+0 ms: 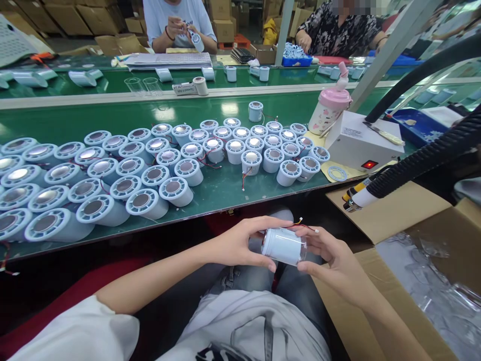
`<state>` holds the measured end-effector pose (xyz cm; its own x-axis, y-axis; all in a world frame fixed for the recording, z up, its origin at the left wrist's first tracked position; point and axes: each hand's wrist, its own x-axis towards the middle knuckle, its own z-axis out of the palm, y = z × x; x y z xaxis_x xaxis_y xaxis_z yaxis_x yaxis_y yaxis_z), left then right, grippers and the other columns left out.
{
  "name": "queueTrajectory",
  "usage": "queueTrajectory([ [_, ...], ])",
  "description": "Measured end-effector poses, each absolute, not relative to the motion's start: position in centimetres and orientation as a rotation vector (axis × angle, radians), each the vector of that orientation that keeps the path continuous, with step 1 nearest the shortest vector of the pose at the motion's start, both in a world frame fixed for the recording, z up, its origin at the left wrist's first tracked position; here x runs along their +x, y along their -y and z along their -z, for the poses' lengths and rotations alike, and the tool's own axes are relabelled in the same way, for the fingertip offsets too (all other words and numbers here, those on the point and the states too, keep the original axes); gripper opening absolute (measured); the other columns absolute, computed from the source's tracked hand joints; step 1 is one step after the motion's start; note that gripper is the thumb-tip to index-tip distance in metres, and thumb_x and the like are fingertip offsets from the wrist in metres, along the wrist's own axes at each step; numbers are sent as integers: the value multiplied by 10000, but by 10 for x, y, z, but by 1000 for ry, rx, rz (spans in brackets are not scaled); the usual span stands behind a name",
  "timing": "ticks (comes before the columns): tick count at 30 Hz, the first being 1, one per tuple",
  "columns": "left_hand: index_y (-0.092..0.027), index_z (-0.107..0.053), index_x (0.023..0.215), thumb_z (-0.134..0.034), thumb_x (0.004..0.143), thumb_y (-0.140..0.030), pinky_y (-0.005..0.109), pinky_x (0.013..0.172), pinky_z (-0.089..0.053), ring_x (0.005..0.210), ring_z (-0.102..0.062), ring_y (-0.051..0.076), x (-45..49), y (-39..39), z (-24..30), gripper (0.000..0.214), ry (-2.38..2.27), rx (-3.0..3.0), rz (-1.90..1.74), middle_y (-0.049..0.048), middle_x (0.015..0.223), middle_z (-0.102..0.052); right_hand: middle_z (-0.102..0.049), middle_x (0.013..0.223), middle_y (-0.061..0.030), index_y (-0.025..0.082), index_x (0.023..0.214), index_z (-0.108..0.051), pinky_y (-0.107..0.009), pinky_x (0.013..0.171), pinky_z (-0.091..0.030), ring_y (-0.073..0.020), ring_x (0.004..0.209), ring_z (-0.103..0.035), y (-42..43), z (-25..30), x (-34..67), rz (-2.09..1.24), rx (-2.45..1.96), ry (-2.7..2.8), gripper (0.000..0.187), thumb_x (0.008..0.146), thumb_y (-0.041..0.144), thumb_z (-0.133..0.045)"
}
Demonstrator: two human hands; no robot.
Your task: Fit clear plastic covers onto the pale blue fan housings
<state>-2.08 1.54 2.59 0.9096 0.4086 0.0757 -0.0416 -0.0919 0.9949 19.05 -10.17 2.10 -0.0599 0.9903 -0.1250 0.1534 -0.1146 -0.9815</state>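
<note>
Left hand (235,245) and right hand (334,263), fingers (268,221) snug around white cylinder (281,245) between them.

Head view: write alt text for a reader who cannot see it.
The left hand and right hand hold a white cylindrical part with red wires above the lap. Beyond, a green workbench carries dozens of similar parts, a white box with a red switch and a pink bottle; two people work opposite.

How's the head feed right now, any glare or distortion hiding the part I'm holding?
Head view: the white cylinder between left hand and right hand is sharp and evenly lit; glare whitens the metal tops of the rows of cylinders on the green table; its edge bows from lens distortion.
</note>
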Motion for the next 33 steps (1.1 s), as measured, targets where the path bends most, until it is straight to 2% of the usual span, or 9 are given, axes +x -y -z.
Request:
queueTrajectory([
  [4,-284,-511,1328,-806,652,-283,412,996,-453,1272,-467,291,-21,-16,-27,738,-274,1645,-384,115,1389,-493,-603,1161,-46,257,1118,-544,-315,849,-538,-189,967,-624,100,-26,189,-1410,-1332,1204,365,795,311,-706],
  [12,-287,-514,1324,-800,657,-224,389,1003,-457,1263,-484,275,-22,-15,-27,728,-292,1628,-370,99,1377,-504,-637,1039,-51,235,1077,-560,-295,710,-542,-170,810,-620,98,-24,189,-1529,-1300,1020,360,781,388,-698],
  [20,-238,-490,1329,-785,676,-214,381,1006,-453,1202,-537,256,-15,-14,-23,717,-337,1531,-320,109,1354,-519,-661,1053,-54,230,1064,-575,-268,662,-544,-190,882,-635,98,-9,189,-1504,-1285,860,357,775,400,-697],
  [23,-195,-528,1220,-764,689,-237,328,898,-511,1072,-594,221,-17,-15,-27,582,-459,1574,-367,98,1236,-565,-689,1052,-80,219,1076,-566,-325,713,-547,-225,877,-666,102,-2,197,-1442,-1289,792,374,774,404,-688],
  [26,-191,-491,1138,-769,647,-225,261,715,-527,914,-623,191,-37,-30,-36,566,-667,1615,-498,71,1112,-585,-706,1058,-113,224,1043,-556,-365,677,-557,-263,832,-695,111,6,215,-1326,-1293,623,363,768,433,-666],
  [29,-215,-447,1210,-783,618,-280,286,711,-510,886,-635,200,-85,-65,-52,685,-934,1593,-815,52,1062,-615,-706,1087,-115,244,1059,-578,-371,648,-573,-271,831,-705,127,17,245,-1196,-1304,452,340,793,453,-611],
  [30,-214,-482,1190,-796,591,-314,287,703,-501,874,-632,194,-107,-79,-58,683,-1047,1583,-1004,37,1030,-625,-713,1072,-112,245,1044,-598,-384,653,-581,-279,824,-710,134,23,258,-1173,-1314,397,344,774,456,-627],
  [31,-209,-547,1112,-801,567,-352,280,682,-489,847,-626,181,-130,-92,-64,618,-1158,1593,-1195,13,967,-632,-723,1045,-111,243,1009,-623,-402,655,-588,-295,820,-714,141,30,270,-1184,-1329,345,343,738,448,-666],
  [33,-265,-570,1071,-763,632,-336,274,695,-460,902,-604,159,-179,-115,-71,485,-1282,1586,-1386,-39,969,-628,-740,987,-112,242,918,-666,-446,651,-599,-329,811,-717,155,47,296,-1195,-1350,282,309,687,443,-711],
])
